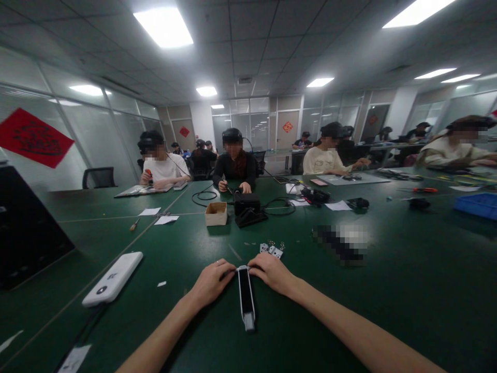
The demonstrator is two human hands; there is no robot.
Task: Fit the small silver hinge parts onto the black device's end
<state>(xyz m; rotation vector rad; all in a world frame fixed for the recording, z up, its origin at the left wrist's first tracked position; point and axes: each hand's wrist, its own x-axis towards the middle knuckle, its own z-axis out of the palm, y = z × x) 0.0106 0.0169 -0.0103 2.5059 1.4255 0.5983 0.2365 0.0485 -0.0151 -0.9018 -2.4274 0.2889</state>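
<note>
A long, narrow black piece with a pale metal frame lies on the green table, pointing away from me. Its near end carries a grey block; what kind of part it is I cannot tell. My left hand pinches the left corner of its far end between thumb and fingers. At the right corner of that same end, my right hand is closed in a matching pinch. Just beyond my right hand sit small white metal brackets and several small rings.
A white power bank with a cable lies left. Ahead are a small cardboard box and a black device. A blue tray stands far right. A brush and paper scraps lie about. Several people sit opposite.
</note>
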